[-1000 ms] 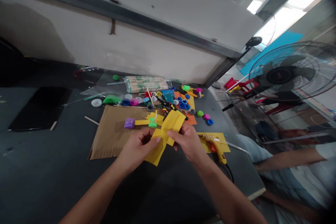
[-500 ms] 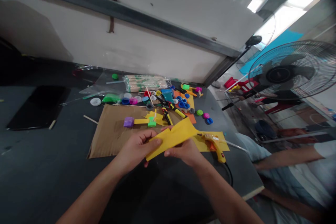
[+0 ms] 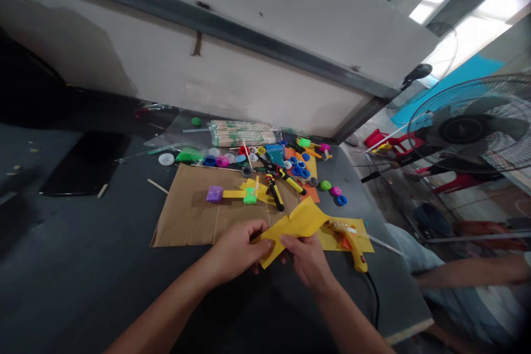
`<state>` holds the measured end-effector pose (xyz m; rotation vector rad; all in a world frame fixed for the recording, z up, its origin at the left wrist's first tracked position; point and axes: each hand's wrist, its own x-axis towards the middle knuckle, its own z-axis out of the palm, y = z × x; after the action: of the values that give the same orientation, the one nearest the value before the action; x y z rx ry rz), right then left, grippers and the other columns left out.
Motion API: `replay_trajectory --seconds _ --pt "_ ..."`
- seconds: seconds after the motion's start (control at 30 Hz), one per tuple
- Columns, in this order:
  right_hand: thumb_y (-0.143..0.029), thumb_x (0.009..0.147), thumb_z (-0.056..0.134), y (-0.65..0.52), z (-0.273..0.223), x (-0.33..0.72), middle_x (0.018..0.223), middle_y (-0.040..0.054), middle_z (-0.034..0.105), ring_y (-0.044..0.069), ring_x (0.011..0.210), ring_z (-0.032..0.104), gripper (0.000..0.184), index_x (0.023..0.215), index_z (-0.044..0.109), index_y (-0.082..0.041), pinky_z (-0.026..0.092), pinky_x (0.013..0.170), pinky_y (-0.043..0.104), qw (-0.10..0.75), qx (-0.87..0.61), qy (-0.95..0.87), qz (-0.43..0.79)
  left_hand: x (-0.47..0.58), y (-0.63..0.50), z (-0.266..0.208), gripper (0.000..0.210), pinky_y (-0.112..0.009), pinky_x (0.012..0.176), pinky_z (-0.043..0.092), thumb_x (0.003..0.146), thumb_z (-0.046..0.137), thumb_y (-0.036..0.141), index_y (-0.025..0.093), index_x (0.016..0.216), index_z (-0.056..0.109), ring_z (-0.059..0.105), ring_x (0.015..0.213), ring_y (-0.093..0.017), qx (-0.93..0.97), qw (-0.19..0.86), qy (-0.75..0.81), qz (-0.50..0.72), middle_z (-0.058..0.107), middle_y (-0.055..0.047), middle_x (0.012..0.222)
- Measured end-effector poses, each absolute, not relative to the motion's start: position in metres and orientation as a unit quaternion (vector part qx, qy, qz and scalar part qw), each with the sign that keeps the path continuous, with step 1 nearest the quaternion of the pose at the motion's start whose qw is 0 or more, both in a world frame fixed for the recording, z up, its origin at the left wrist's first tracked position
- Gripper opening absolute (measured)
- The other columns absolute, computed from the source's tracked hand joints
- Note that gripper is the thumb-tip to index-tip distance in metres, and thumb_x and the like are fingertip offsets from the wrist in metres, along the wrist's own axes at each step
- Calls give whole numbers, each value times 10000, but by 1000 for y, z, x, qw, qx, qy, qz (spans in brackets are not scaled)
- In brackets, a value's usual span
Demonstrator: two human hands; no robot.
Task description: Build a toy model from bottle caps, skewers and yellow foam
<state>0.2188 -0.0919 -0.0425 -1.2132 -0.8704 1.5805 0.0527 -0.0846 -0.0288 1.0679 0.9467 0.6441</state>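
Observation:
Both my hands grip one piece of yellow paper or thin card (image 3: 305, 217) above the near edge of the cardboard sheet. My left hand (image 3: 244, 249) pinches its lower left end between thumb and fingers. With the thumb on top, my right hand (image 3: 309, 260) clasps its near edge. The piece has a small notch in its upper edge. Behind it on the cardboard (image 3: 186, 204) lie a purple block (image 3: 214, 194) and a green block (image 3: 250, 195) joined by a yellow strip (image 3: 234, 194). Pliers with yellow-black handles (image 3: 275, 192) lie just beyond.
A yellow glue gun (image 3: 352, 243) rests at the right on another yellow sheet (image 3: 367, 240). Bottle caps (image 3: 222, 161) and bagged wooden sticks (image 3: 244, 134) lie at the back. A phone (image 3: 85, 163) lies left. A fan (image 3: 460, 128) and a person's arm (image 3: 473, 271) are at the right.
My right thumb has come over the top of the yellow piece and now presses on it, where before it was below the near edge. The whole view has shifted slightly.

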Motion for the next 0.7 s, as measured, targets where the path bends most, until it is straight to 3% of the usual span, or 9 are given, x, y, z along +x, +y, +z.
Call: replay_trajectory --seconds 0.13,0.2,0.3,0.37,0.43,0.5,0.6,0.7 --pt "-299 600 812 -93 -48 205 777 10 656 138 596 574 326 838 611 -201 473 428 222 500 -495 -343 622 49 -81 -32 251 -204 418 449 762 593 421 178 753 532 477 482 -85 453 670 476 346 516 51 620" --pt "-306 635 796 -89 -49 205 869 27 662 163 673 605 390 952 586 -224 512 496 253 515 -493 -380 590 44 -77 -31 277 -212 409 456 747 602 448 181 772 537 480 474 -93 432 658 490 374 508 56 594" --pt "-342 692 753 -83 -42 222 1123 82 599 233 973 615 624 1233 452 -266 554 761 364 566 -515 -499 406 36 -72 -29 285 -211 401 447 736 615 453 179 773 541 479 451 -96 428 658 498 367 505 59 547" --pt "-361 702 739 -81 -31 237 1207 109 537 282 1120 548 706 1316 401 -278 486 917 459 549 -525 -616 208 33 -70 -29 281 -210 405 442 735 620 446 178 743 538 475 444 -92 438 665 495 348 503 58 540" --pt "-355 693 753 -82 -18 249 1176 97 551 313 1134 515 618 1254 500 -312 406 982 516 449 -500 -739 42 32 -70 -31 284 -208 404 429 733 624 448 176 726 543 463 434 -85 452 669 489 331 491 61 544" --pt "-347 711 749 -85 -9 251 1107 63 607 309 1087 516 439 1126 608 -348 332 1014 534 329 -455 -826 -44 32 -70 -35 297 -202 402 405 741 618 462 170 740 563 450 422 -75 471 668 483 313 485 64 559" --pt "-300 799 674 -87 -8 243 1023 10 676 264 1004 527 206 997 668 -357 267 1014 521 223 -411 -881 -73 32 -69 -41 329 -197 409 375 771 586 492 164 749 572 451 415 -71 501 663 481 280 481 65 567" --pt "-312 845 641 -83 -11 237 1003 -19 699 238 996 526 83 913 683 -337 255 1001 501 204 -399 -893 -39 28 -67 -43 326 -203 422 380 783 571 489 165 756 580 463 424 -79 523 651 481 267 483 61 579"
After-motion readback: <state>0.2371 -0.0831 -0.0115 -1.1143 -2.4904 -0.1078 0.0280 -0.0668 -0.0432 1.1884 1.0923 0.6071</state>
